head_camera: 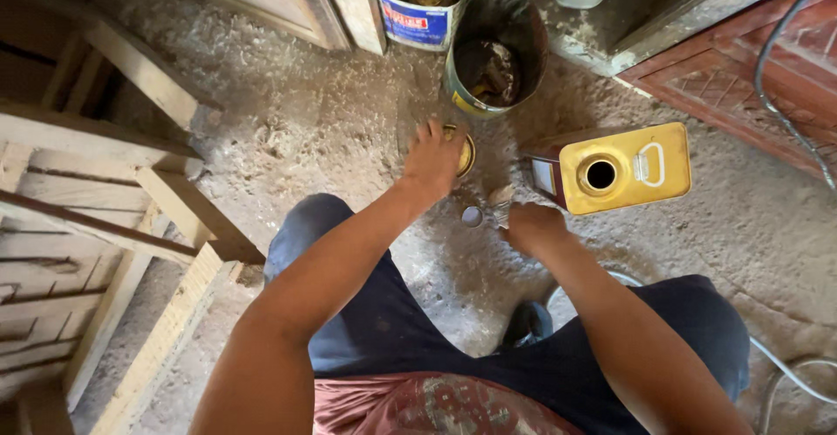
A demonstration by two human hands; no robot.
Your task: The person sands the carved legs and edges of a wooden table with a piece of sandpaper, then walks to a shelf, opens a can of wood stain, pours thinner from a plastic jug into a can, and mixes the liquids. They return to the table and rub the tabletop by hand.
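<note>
Here, just above the middle of the frame, your left hand point(433, 158) lies palm-down on a small round tin point(465, 154) with a yellow rim, fingers spread and draped over its top so that only the right edge of the tin shows; it sits on the dusty floor point(331, 121), touching your palm. Your right hand point(534, 227) is just below and to the right of it, curled shut around a small metal piece point(500, 201) whose pale end sticks up toward the tin; what exactly that piece is, you cannot tell from here. Between the two hands, a small grey cap point(472, 216) lies on the floor, nearer your right hand than your left. So the tin lies up and to the left of your right hand, close by, with the left hand already on it. Further out, to the right of centre, a yellow rectangular can point(621, 167) lies with its open round spout facing up, long axis running left to right. Above the tin, at the upper middle, stands a tilted grimy bucket point(497, 47) with dark contents. A wooden frame point(113, 226) fills the left side of the frame.
</note>
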